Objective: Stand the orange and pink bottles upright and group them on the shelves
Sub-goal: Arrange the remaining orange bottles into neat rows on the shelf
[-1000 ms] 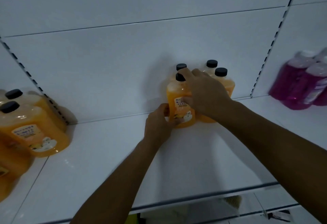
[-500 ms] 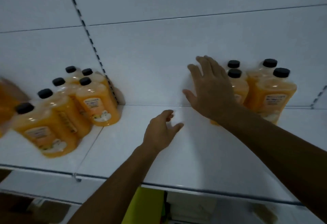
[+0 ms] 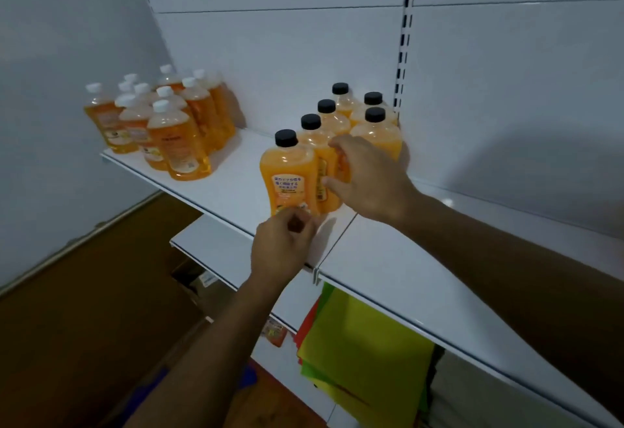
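Several orange bottles with black caps [image 3: 373, 130] stand upright in a tight group on the white shelf [image 3: 233, 191], just left of the slotted upright. The front orange bottle [image 3: 289, 174] stands at the near corner of the group, its label facing me. My left hand [image 3: 282, 248] is below it, with curled fingertips holding its base. My right hand [image 3: 369, 179] reaches in from the right, thumb and fingers curled round the side of an orange bottle [image 3: 341, 167] behind the front one. No pink bottle is in view.
A second group of orange bottles with white caps [image 3: 162, 123] stands upright at the shelf's far left. The slotted upright [image 3: 403, 39] runs up the back wall. Green and yellow sheets [image 3: 364, 353] lie on a lower shelf. The shelf edge [image 3: 317, 279] is near my left wrist.
The view has swung left. Both hands left the right-hand group, crossed the bare shelf and now hold bottles of the black-capped group by the upright.
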`<state>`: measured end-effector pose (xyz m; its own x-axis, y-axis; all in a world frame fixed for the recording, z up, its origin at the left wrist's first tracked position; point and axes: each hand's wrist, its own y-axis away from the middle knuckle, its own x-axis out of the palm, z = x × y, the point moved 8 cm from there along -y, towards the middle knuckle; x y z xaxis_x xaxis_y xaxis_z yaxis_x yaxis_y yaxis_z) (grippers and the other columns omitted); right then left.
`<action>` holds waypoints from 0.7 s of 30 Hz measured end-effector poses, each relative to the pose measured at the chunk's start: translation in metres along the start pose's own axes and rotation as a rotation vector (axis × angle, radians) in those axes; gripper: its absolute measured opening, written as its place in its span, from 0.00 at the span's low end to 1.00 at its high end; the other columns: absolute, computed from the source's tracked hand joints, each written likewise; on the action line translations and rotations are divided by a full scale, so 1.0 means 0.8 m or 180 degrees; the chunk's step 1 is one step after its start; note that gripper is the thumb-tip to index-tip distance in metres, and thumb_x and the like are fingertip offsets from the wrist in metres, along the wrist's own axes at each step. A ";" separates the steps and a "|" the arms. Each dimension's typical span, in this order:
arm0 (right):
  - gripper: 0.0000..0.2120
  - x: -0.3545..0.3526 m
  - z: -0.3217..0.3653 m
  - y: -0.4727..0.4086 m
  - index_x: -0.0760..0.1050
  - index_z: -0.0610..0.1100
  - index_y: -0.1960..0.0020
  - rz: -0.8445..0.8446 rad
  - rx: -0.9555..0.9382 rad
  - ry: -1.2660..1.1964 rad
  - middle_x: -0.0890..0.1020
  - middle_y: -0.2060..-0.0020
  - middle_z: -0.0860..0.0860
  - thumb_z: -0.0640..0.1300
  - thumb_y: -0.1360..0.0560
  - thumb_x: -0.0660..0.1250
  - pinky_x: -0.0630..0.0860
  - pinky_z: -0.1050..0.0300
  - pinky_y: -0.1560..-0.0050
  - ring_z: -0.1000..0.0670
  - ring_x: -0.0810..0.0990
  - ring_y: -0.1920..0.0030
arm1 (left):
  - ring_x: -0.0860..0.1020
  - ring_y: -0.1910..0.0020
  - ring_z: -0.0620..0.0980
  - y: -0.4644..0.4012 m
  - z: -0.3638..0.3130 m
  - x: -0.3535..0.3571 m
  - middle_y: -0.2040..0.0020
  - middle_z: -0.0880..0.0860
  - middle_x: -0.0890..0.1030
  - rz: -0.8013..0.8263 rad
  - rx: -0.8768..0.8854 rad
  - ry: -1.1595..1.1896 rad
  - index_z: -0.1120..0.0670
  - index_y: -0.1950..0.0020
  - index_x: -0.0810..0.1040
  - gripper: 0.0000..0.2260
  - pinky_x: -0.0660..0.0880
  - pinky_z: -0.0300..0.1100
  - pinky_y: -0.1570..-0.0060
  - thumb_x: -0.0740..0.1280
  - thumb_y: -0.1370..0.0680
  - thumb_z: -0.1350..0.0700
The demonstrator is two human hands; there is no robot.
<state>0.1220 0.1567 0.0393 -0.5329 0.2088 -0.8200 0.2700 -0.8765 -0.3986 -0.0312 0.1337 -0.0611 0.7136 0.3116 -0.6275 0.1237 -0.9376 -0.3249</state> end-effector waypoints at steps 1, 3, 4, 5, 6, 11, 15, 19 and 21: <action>0.27 0.006 0.009 -0.006 0.66 0.48 0.31 -0.0043 -0.0032 -0.0076 0.75 0.38 0.49 0.54 0.27 0.70 0.76 0.44 0.43 0.47 0.75 0.40 | 0.79 0.60 0.42 -0.003 0.012 -0.011 0.59 0.44 0.80 -0.0148 -0.0061 0.0020 0.49 0.56 0.77 0.09 0.77 0.41 0.61 0.69 0.25 0.44; 0.29 0.014 0.022 -0.016 0.65 0.49 0.30 -0.0115 -0.0068 -0.0094 0.73 0.37 0.50 0.55 0.27 0.70 0.76 0.44 0.43 0.47 0.75 0.40 | 0.77 0.60 0.43 -0.010 0.030 -0.024 0.58 0.46 0.78 -0.0351 -0.0201 0.0037 0.50 0.53 0.73 0.12 0.77 0.43 0.62 0.70 0.26 0.44; 0.29 0.017 0.027 -0.019 0.65 0.49 0.30 -0.0123 -0.0068 -0.0058 0.72 0.36 0.50 0.55 0.27 0.70 0.75 0.46 0.43 0.48 0.75 0.40 | 0.76 0.60 0.44 -0.014 0.036 -0.028 0.57 0.47 0.77 -0.0397 -0.0270 0.0035 0.50 0.51 0.71 0.14 0.77 0.43 0.62 0.71 0.26 0.44; 0.30 0.020 0.029 -0.022 0.65 0.49 0.29 -0.0124 -0.0064 -0.0012 0.71 0.36 0.50 0.56 0.27 0.69 0.74 0.48 0.42 0.48 0.74 0.40 | 0.76 0.58 0.45 -0.018 0.041 -0.030 0.54 0.48 0.76 -0.0415 -0.0326 0.0040 0.50 0.49 0.69 0.17 0.77 0.42 0.61 0.72 0.27 0.43; 0.30 0.024 0.032 -0.026 0.65 0.49 0.29 -0.0119 -0.0066 0.0027 0.70 0.36 0.50 0.57 0.27 0.69 0.73 0.50 0.42 0.48 0.73 0.40 | 0.76 0.56 0.46 -0.021 0.047 -0.031 0.51 0.49 0.75 -0.0404 -0.0382 0.0074 0.50 0.45 0.68 0.20 0.77 0.42 0.60 0.72 0.28 0.43; 0.28 0.028 0.030 -0.033 0.69 0.48 0.32 -0.0119 -0.0068 -0.0083 0.71 0.38 0.50 0.55 0.28 0.71 0.71 0.54 0.43 0.49 0.73 0.42 | 0.77 0.49 0.46 -0.031 0.055 -0.021 0.39 0.49 0.77 -0.0077 -0.0326 0.0327 0.54 0.30 0.67 0.31 0.78 0.42 0.54 0.71 0.28 0.40; 0.26 0.019 0.024 -0.027 0.70 0.47 0.37 0.0082 -0.0235 -0.0352 0.73 0.45 0.52 0.53 0.30 0.73 0.73 0.57 0.52 0.53 0.74 0.50 | 0.75 0.57 0.42 -0.033 0.040 -0.023 0.49 0.48 0.79 0.0076 0.0200 0.0136 0.49 0.40 0.78 0.23 0.69 0.31 0.61 0.71 0.30 0.38; 0.23 -0.002 0.006 -0.013 0.70 0.47 0.41 0.0262 -0.0188 -0.0472 0.77 0.54 0.54 0.52 0.30 0.74 0.78 0.54 0.55 0.53 0.78 0.54 | 0.76 0.58 0.42 -0.027 0.016 -0.009 0.56 0.46 0.79 0.0222 0.0579 0.0259 0.50 0.49 0.80 0.22 0.74 0.37 0.61 0.72 0.33 0.35; 0.22 -0.017 -0.008 -0.003 0.69 0.47 0.40 0.0260 -0.0138 -0.0324 0.76 0.56 0.57 0.53 0.29 0.72 0.77 0.53 0.54 0.54 0.78 0.56 | 0.78 0.58 0.42 -0.023 -0.002 0.010 0.56 0.44 0.79 0.0359 0.0722 0.0362 0.49 0.49 0.80 0.23 0.77 0.40 0.61 0.70 0.33 0.33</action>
<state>0.1340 0.1587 0.0485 -0.5858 0.0903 -0.8054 0.3492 -0.8687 -0.3514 -0.0269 0.1530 -0.0588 0.7884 0.1757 -0.5895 -0.1095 -0.9029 -0.4156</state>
